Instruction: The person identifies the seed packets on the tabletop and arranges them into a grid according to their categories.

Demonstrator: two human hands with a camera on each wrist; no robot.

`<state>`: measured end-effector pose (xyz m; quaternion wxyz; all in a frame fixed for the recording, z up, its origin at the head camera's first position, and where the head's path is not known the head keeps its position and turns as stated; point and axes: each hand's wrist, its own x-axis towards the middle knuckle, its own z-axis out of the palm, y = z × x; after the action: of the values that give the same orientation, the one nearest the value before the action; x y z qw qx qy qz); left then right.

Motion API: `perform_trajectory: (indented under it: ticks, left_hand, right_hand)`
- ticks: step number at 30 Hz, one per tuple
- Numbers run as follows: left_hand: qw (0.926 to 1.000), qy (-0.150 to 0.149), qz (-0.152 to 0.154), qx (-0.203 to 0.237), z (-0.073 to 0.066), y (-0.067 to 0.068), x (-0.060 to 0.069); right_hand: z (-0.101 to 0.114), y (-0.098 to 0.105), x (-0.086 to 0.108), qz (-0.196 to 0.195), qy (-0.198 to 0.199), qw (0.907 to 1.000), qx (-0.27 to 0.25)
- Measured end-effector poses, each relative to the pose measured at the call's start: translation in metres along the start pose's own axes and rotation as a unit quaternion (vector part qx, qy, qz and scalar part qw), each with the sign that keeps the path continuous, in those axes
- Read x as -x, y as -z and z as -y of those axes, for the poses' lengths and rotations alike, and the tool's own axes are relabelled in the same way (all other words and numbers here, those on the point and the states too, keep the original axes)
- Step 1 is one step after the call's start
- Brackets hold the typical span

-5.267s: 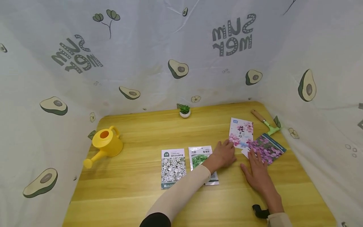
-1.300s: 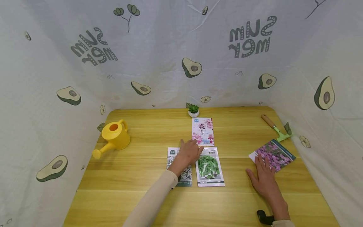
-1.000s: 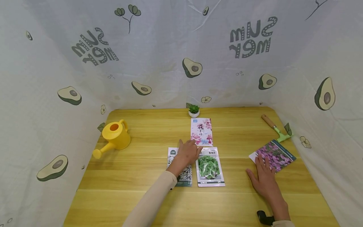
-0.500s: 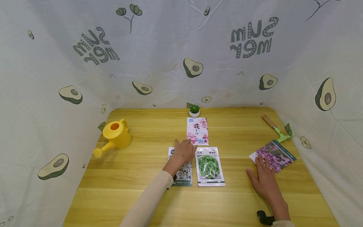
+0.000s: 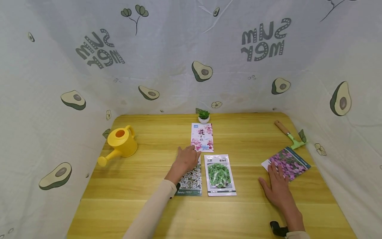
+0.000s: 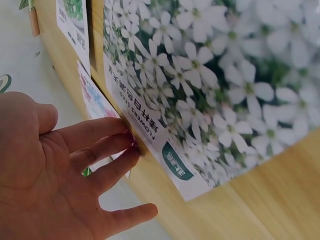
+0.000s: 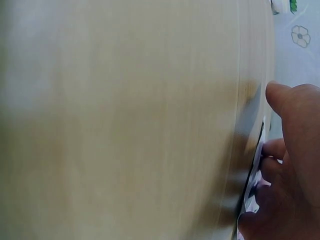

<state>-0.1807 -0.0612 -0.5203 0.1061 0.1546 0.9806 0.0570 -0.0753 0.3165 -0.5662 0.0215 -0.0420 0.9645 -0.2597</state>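
My left hand point(image 5: 188, 158) touches the lower edge of a pink-blossom seed packet point(image 5: 201, 136) with its fingertips. In the left wrist view the fingers point(image 6: 95, 135) are stretched out and spread. Beneath that hand lies a white-flower seed packet point(image 5: 191, 181), its upper part hidden in the head view. Just to its right is a green-leaf seed packet point(image 5: 220, 175). On the right, my right hand point(image 5: 280, 191) rests with extended fingers on a tilted purple-flower seed packet point(image 5: 289, 163). The right wrist view shows that packet edge-on.
A yellow watering can point(image 5: 123, 142) stands at the left. Behind the pink packet sits a small potted succulent point(image 5: 204, 117). A green hand rake with a wooden handle point(image 5: 282, 127) lies at the back right. Curtains point(image 5: 167, 39) enclose the wooden table point(image 5: 238, 215).
The pink-blossom packet has slid from beside the purple packet to the left, ending above the gap between the white-flower and green-leaf packets. My left hand moved with it; my right hand stays put.
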Motion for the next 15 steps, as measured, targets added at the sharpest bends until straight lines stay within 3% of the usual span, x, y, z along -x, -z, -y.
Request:
perform_trajectory:
  ticks: [15]
  left_hand:
    - [0.9991,0.022,0.005,0.035,0.022,0.003,0.01]
  right_hand:
    - [-0.002,0.0,0.001,-0.013,0.01,0.9999,0.0]
